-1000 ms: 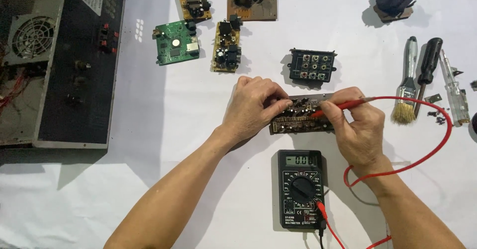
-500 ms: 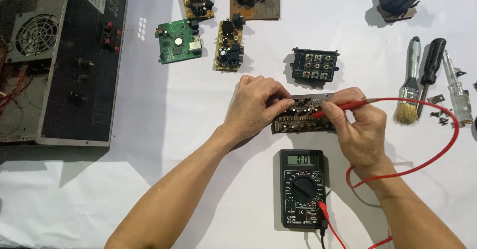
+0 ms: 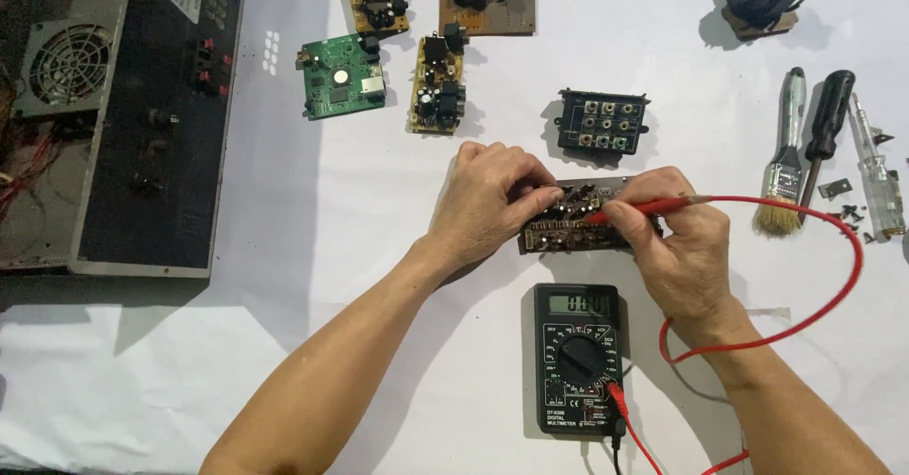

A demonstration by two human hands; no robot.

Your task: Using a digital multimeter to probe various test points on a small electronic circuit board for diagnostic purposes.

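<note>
Two hands work one board (image 3: 578,229): left hand (image 3: 488,200) clamped on its left end, right hand (image 3: 677,248) pinching the red probe (image 3: 644,208). Board likely light, stiff, fragile; grip by edges.

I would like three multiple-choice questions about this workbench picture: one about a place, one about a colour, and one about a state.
1. Where does the black multimeter lie?
A. Nearer the camera than the brown circuit board under the hands
B. On the grey amplifier case
C. Beside the paintbrush

2. What colour is the probe in the right hand?
A. Blue
B. Red
C. Yellow

3. What is the left hand doing?
A. Resting flat on the cloth, away from everything
B. Lifting the screwdriver
C. Gripping the brown circuit board

Answers:
1. A: the meter sits on the white cloth just below the board in the picture.
2. B: the probe and its lead are red.
3. C: its fingers curl over the board's left end.
</note>
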